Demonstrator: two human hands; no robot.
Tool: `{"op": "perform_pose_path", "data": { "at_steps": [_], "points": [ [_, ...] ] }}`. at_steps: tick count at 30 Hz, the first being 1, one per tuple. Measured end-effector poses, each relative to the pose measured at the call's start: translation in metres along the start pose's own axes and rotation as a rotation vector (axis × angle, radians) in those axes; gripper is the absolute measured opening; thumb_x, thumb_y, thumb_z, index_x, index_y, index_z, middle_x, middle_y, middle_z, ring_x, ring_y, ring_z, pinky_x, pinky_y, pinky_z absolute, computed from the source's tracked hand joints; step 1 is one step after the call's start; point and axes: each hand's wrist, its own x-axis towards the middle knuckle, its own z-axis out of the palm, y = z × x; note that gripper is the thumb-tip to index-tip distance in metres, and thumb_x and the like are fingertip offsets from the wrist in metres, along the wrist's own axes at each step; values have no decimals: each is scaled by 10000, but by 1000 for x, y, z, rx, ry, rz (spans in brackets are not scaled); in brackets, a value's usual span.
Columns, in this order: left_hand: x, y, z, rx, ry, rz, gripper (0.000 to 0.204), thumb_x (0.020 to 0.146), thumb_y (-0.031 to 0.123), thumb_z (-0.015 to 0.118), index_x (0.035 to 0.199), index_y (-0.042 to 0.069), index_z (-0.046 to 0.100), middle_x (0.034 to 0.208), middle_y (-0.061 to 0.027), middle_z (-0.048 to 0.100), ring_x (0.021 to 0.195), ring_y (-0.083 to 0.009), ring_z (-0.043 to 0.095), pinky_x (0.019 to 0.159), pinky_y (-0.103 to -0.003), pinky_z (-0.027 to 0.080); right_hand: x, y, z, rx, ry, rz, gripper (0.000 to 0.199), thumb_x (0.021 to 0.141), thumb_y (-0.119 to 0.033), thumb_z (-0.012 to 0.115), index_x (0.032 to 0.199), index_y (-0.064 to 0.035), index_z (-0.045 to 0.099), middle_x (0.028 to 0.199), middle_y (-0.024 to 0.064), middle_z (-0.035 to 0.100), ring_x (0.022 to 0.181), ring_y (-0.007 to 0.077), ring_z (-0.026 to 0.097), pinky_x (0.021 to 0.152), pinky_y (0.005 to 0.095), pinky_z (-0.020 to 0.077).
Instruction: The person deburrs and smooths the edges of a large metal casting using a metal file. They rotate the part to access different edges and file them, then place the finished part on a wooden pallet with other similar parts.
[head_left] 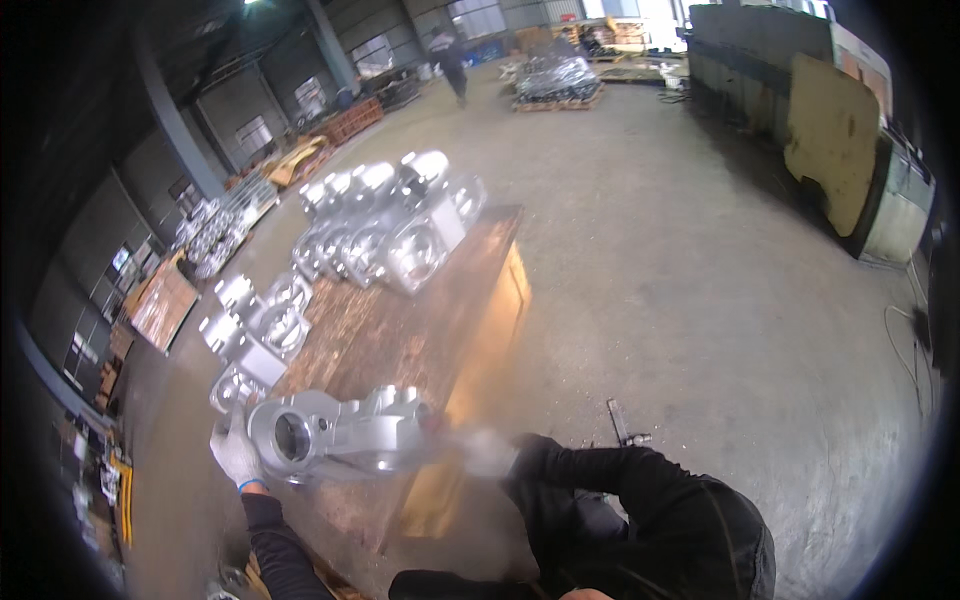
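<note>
A silver metal casting point(345, 435) with a round bore at its left end lies on the near end of a worn wooden table point(385, 335). My left hand point(236, 450), in a white glove, grips the casting's left end, fingers along its side. My right hand point(485, 452), also gloved, is at the casting's right end and smeared by motion. Something small and reddish shows between that hand and the metal, too blurred to name. Whether the right fingers are closed cannot be made out.
More silver castings point(255, 340) line the table's left edge, and a cluster of castings point(385, 220) covers its far end. A metal tool point(622, 425) lies on the floor at right. A large machine point(830, 130) stands far right. Another person point(450, 65) walks far off near a wrapped pallet point(558, 80).
</note>
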Motion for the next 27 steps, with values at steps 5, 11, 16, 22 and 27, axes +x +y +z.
{"op": "perform_pose_path", "data": {
  "at_steps": [5,11,16,22,27],
  "points": [
    [12,-4,-2,-143,-116,70,374,964,197,707,1153,-125,718,1089,-158,763,971,-192,670,906,-370,514,29,-16,-6,730,-26,427,209,852,-140,730,1040,-69,789,889,103,756,730,222,721,729,374,585],
    [10,-8,-4,-18,-28,97,409,975,217,729,1226,-104,694,1084,-133,761,958,-185,684,878,-346,531,58,-72,14,492,233,498,261,899,-62,702,1151,-31,764,987,114,769,905,190,737,781,361,602],
    [6,1,-2,-124,-52,5,384,972,252,730,1145,-91,727,987,-128,764,849,-174,688,801,-345,543,20,-102,-7,692,324,424,393,952,-14,633,1343,-24,670,1100,92,761,954,182,739,796,323,591],
    [12,-6,0,-134,-43,22,440,937,308,762,1065,-111,728,912,-157,756,821,-174,665,796,-349,528,36,-48,25,618,388,675,372,944,26,623,1312,32,673,1040,27,738,852,122,674,779,298,569],
    [15,-6,0,-55,-4,33,368,959,262,742,1037,-98,733,932,-125,754,831,-167,666,807,-325,525,5,-53,44,870,217,759,295,943,23,632,1226,3,716,1128,41,745,1013,130,684,846,300,557]
  ]
}}
